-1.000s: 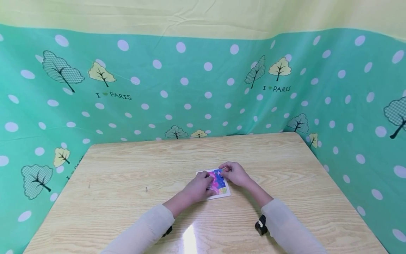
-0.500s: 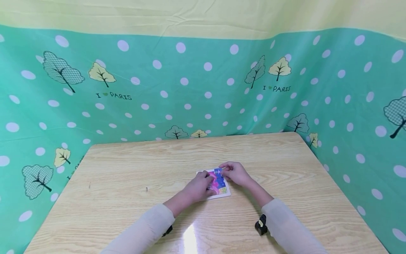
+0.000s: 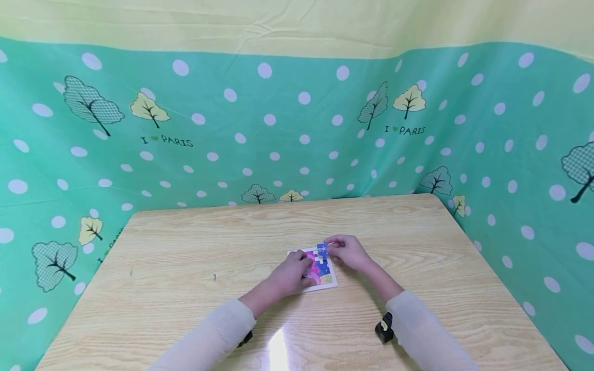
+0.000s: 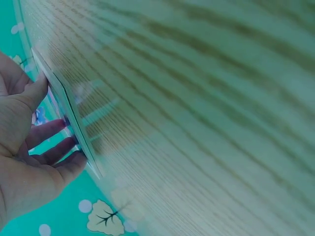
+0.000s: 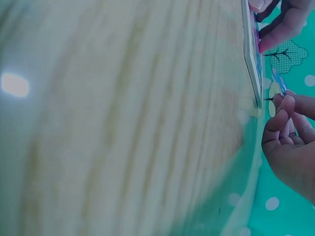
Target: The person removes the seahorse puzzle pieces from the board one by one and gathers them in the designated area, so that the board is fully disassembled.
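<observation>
A small jigsaw puzzle (image 3: 323,269) with a pink and blue picture and a white border lies on the table. My left hand (image 3: 289,274) rests on its left part, covering much of the picture. Seen from the left wrist, the fingertips of that hand press on the top of the puzzle board (image 4: 69,113). My right hand (image 3: 351,252) pinches a blue puzzle piece (image 3: 322,249) with a pale star between thumb and finger. In the right wrist view the piece (image 5: 278,81) is tilted and held off the board. A pale gap shows in the picture beneath it.
The wooden table (image 3: 185,247) reaches back to a green dotted curtain (image 3: 278,123), which also hangs along both sides. A small dark mark (image 3: 214,277) is on the table left of the puzzle. Black wrist devices, such as the right one (image 3: 384,328), sit under the sleeves.
My right hand has lifted the blue star piece out of the puzzle's upper right, moving slightly right and up. The left hand has stayed on the board.
</observation>
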Demonstrator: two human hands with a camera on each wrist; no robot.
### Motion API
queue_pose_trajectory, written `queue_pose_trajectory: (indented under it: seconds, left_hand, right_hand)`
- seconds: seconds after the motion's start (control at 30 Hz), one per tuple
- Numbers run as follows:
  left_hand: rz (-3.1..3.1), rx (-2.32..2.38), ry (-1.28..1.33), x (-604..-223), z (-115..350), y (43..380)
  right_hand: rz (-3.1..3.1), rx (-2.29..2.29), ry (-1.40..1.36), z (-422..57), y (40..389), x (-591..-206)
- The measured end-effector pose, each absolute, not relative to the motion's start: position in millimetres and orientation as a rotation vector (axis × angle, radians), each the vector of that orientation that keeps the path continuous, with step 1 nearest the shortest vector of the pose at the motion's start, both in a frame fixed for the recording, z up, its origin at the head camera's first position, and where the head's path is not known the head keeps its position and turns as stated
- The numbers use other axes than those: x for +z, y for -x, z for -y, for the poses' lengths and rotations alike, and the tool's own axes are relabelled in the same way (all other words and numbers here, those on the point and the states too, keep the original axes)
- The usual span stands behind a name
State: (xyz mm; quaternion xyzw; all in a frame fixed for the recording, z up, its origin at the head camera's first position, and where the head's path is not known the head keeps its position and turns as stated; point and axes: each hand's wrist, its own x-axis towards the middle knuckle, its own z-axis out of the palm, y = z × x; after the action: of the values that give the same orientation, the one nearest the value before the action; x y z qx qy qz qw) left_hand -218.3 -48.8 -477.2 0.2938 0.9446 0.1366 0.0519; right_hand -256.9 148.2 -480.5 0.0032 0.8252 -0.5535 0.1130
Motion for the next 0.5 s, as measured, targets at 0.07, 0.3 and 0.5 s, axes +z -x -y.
queue_pose_trajectory:
  seconds: [0.07,0.3,0.5]
  left_hand:
    - [-2.875,0.405,-0.892,-477.9,48.9,218.3]
    - [-2.883,0.406,-0.902,-479.0,49.1,217.4]
    - [-2.874,0.415,-0.896,-477.2,48.7,217.5]
  right_hand:
    - [-2.428,-1.623,-0.008,-150.2,257.5,-479.6]
    - [-2.419,-1.652,-0.028,-160.2,260.0,-479.2]
    - [-2.447,-1.657,-0.059,-170.8,262.9,-480.0]
